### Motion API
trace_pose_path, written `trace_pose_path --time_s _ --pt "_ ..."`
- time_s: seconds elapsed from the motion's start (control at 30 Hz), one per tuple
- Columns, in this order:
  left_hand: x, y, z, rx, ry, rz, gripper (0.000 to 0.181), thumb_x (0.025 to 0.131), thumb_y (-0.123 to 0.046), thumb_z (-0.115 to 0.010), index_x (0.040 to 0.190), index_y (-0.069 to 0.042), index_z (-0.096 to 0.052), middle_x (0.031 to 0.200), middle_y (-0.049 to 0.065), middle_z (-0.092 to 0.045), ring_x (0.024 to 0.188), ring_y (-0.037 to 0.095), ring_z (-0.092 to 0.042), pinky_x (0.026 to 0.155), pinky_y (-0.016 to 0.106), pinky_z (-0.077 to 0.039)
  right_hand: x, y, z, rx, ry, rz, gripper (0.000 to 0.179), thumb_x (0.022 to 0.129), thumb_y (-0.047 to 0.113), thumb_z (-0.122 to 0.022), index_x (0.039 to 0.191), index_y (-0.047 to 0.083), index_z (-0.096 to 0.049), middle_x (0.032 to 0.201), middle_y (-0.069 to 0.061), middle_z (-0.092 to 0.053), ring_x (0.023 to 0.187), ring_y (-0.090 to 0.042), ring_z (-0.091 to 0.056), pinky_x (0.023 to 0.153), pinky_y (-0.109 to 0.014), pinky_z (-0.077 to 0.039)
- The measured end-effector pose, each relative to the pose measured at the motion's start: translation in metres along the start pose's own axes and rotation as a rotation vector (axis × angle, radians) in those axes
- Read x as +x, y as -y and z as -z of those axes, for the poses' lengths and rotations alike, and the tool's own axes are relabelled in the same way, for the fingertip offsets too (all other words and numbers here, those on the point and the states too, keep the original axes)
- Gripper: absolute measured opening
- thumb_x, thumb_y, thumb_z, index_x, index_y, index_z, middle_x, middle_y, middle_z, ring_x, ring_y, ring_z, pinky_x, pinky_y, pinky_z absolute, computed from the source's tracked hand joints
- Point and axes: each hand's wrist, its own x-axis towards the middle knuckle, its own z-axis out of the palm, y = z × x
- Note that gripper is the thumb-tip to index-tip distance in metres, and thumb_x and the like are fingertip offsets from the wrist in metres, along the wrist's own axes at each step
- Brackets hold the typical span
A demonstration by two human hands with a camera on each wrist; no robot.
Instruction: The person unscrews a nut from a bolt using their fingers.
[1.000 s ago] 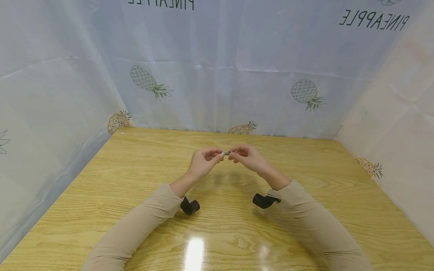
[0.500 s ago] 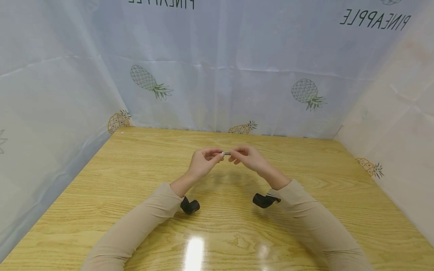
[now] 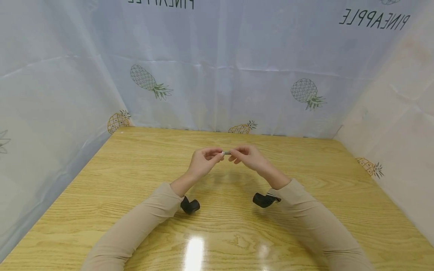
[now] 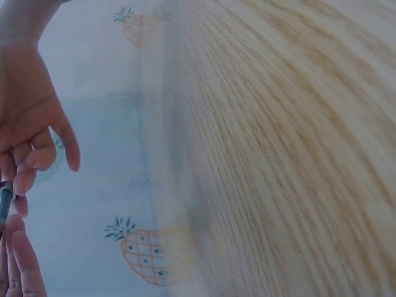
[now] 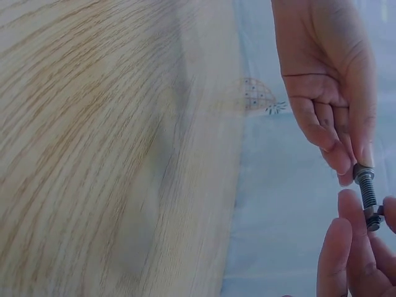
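A metal bolt [image 5: 367, 190] spans the gap between the two hands, its threaded shank bare in the middle. My left hand [image 3: 202, 162] pinches the head end between thumb and fingers; the right wrist view shows this hand [image 5: 328, 74] from the palm side. At the other end sits a dark nut [image 5: 374, 218], with the thumb and fingers of my right hand [image 3: 250, 158] pinching there. The left wrist view catches only part of the bolt [image 4: 5, 204] at its edge. Both hands are raised above the wooden table [image 3: 152, 150].
Black wrist-worn devices [image 3: 190, 206] stick out below both sleeves. A white curtain [image 3: 217, 94] printed with pineapples borders the back and sides of the table. A bright light reflection lies near the front.
My right thumb has rolled upward over the fingers at the nut end. The left hand and both arms keep their place.
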Motion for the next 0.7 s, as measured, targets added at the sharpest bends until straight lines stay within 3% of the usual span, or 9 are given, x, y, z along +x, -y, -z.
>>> trace_pose_path --time_s 0.27,0.43,0.7 --pt "0.0005 0.0000 0.0008 -0.004 -0.008 0.017 0.028 0.090 -0.018 -0.063 0.111 -0.001 -0.066 0.101 0.021 -0.069 0.096 0.033 -0.067 0.081 0.031 -0.055 0.0005 -0.0007 -0.0006 0.019 -0.024 0.071 0.032 0.092 0.015 -0.059 0.121 0.002 -0.056 0.122 -0.019 -0.058 0.106 -0.033 -0.059 0.095 -0.050 -0.047" --pt "0.0003 -0.0009 0.0013 -0.003 -0.006 0.015 0.026 0.090 -0.017 -0.062 0.110 -0.002 -0.067 0.099 0.020 -0.070 0.096 0.035 -0.066 0.081 0.031 -0.055 0.0012 -0.0020 0.0002 0.027 -0.014 0.065 0.038 0.094 0.021 -0.057 0.127 0.003 -0.052 0.121 -0.020 -0.059 0.105 -0.030 -0.060 0.095 -0.050 -0.046" --pt "0.0002 -0.0010 0.0013 -0.010 -0.006 0.007 0.026 0.090 -0.015 -0.062 0.111 0.000 -0.066 0.099 0.021 -0.069 0.098 0.039 -0.064 0.080 0.030 -0.056 0.0008 -0.0020 -0.0001 0.008 -0.016 0.034 0.035 0.096 0.025 -0.053 0.122 0.002 -0.057 0.113 -0.020 -0.064 0.106 -0.039 -0.057 0.095 -0.050 -0.046"
